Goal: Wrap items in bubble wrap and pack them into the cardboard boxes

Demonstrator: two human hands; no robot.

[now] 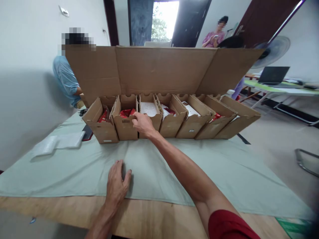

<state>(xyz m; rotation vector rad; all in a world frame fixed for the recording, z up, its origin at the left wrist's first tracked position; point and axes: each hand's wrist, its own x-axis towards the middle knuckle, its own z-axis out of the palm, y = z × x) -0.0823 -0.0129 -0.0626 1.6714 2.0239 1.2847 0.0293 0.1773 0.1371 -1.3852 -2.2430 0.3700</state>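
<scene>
A row of several small open cardboard boxes (171, 124) stands on a pale green cloth (159, 169), backed by a large flat cardboard sheet (159, 69). Some boxes hold red packets (126, 113), others white padding (149, 108). My right hand (142, 123) reaches forward and grips the front rim of the third box from the left (152, 116), fingers closed over its edge. My left hand (116, 183) lies flat on the cloth near the table's front edge, fingers stretched out, holding nothing.
White bubble-wrap sheets (58, 142) lie at the left on the cloth beside a dark flat object (87, 132). A person in a blue shirt (65, 79) sits behind the boxes at left; another person (214, 37) stands by the doorway. A laptop (272, 75) sits on a table and a fan (272, 49) stands at right.
</scene>
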